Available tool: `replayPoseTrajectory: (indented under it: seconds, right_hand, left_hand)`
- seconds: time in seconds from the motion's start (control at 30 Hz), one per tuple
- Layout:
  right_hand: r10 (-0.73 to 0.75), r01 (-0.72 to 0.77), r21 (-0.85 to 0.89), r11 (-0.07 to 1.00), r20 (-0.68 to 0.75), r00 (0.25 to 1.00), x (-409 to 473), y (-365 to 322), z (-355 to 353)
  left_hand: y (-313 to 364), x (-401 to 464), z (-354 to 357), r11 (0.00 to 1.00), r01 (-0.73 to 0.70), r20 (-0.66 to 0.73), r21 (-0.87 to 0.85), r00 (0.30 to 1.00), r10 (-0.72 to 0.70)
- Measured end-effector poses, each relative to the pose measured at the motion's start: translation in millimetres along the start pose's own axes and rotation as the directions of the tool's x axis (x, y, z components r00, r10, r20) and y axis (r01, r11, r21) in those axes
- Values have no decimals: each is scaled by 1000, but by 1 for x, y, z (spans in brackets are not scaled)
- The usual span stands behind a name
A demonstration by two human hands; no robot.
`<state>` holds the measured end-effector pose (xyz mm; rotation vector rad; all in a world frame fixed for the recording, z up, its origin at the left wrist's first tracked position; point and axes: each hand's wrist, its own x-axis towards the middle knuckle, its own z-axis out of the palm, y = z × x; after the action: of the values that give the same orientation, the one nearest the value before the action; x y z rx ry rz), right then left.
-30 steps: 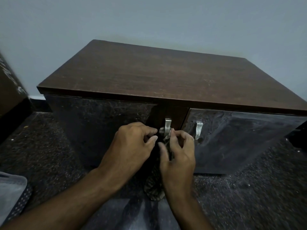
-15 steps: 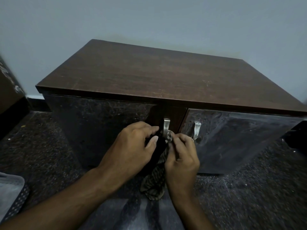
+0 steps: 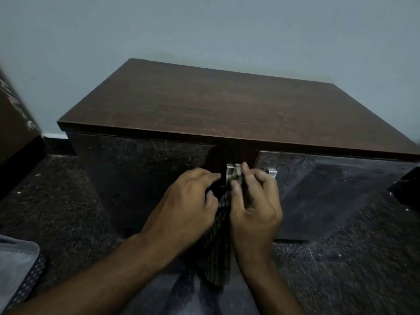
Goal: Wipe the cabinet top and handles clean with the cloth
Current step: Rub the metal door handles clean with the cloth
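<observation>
A low dark-brown cabinet stands against the wall, its wooden top (image 3: 216, 103) bare and scuffed. Two glossy dark doors meet near the middle; the left door stands slightly ajar. On its edge is a metal handle (image 3: 229, 172), and a second handle (image 3: 272, 173) shows on the right door. A dark checked cloth (image 3: 217, 251) hangs down between my hands, its upper end bunched against the left door's handle. My right hand (image 3: 254, 205) pinches the cloth at that handle. My left hand (image 3: 188, 201) grips the left door's edge beside it, touching the cloth.
Dark speckled floor surrounds the cabinet. A brown piece of furniture (image 3: 13, 123) stands at the far left. A grey and dotted fabric item (image 3: 16, 267) lies at the bottom left. A dark object (image 3: 406, 187) sits at the right edge.
My right hand has moved the cloth up the left door's handle, from its lower part to near its top. My left hand stays on the door edge.
</observation>
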<state>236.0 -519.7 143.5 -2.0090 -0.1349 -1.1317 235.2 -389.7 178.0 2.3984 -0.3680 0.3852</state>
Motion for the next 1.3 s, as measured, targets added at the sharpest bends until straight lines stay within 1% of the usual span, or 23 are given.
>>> replayPoseTrajectory:
  seconds: [0.13, 0.27, 0.37, 0.53, 0.57, 0.63, 0.7, 0.8, 0.87, 0.93, 0.97, 1.03, 1.13, 1.17, 1.3]
  right_hand:
    - [-106, 105, 21, 994, 36, 994, -20, 8, -9]
    - [-170, 170, 23, 985, 18, 985, 0, 0, -6]
    - [-193, 192, 26, 981, 63, 979, 7, 1, 7]
    - [-269, 282, -56, 958, 171, 948, -27, 20, 5]
    - [-251, 268, -71, 961, 189, 950, -34, 25, 5]
    - [-158, 172, -70, 983, 181, 971, -41, 34, 7]
    - [-53, 55, -11, 998, 139, 989, -41, 36, 8]
    - [86, -93, 106, 990, 73, 994, -39, 24, 9]
    - [205, -210, 141, 968, 43, 978, -39, 19, 13]
    - [341, -344, 139, 929, 47, 939, -38, 19, 20]
    - [371, -374, 134, 918, 47, 927, -37, 19, 22]
    - [334, -332, 147, 932, 12, 942, -36, 13, 18]
    - [215, -202, 204, 958, -43, 976, -35, 7, 10]
    - [211, -199, 200, 959, -39, 977, -34, 9, 11]
    - [337, -335, 137, 932, 8, 942, -35, 16, 20]
  left_hand:
    - [4, -1, 1, 999, 33, 8, 2, 999, -33]
    - [8, -1, -1, 998, 64, 20, -7, 998, -63]
    - [7, -2, -2, 998, 66, 34, 7, 997, -66]
    - [6, -2, -5, 996, 84, 14, -21, 996, -84]
    - [7, -2, -5, 996, 86, 11, -25, 996, -86]
    - [8, -2, -6, 997, 73, 25, -21, 997, -72]
    - [8, -3, -5, 999, 50, 40, -9, 998, -50]
    - [7, -3, -3, 999, 49, 27, 1, 998, -49]
    - [7, -3, -1, 999, 52, 15, 6, 999, -52]
    - [7, -3, 0, 999, 48, 4, 14, 999, -49]
    - [7, -3, 1, 999, 45, 0, 17, 999, -45]
    - [6, -4, 1, 999, 43, -4, 17, 999, -43]
    - [5, -4, 1, 999, 36, -1, 20, 999, -36]
    - [5, -4, 1, 999, 30, -2, 23, 1000, -30]
    - [7, -3, 2, 999, 38, -17, 28, 999, -38]
